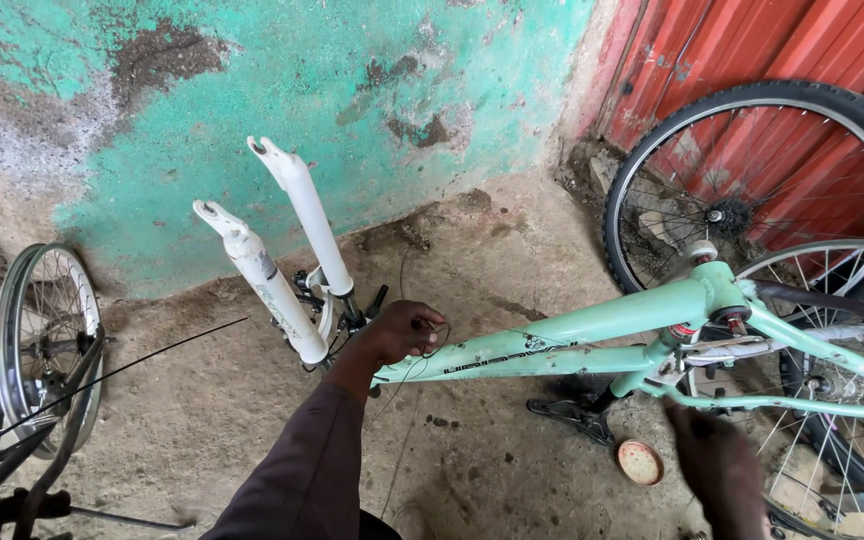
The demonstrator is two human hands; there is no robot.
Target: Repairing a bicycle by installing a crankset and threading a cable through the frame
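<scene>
A mint-green bicycle frame [592,330] lies upside down across the concrete floor, its white front fork [282,260] sticking up with no wheel in it. My left hand [402,332] is closed around the front end of the frame, next to the fork, with a thin black cable looping by its fingers. Low at the right, my right hand [720,470] is blurred and hangs just below the thin green stay near the crank; whether it holds anything is unclear. A black pedal [572,415] rests on the floor under the frame.
A tyred wheel [752,190] leans on the red corrugated wall. The bike's rear wheel [842,370] sits at the right edge. Another wheel and dark frame parts [42,350] stand at left. A small round rusty lid [640,462] lies on the floor. The peeling green wall [302,90] runs behind.
</scene>
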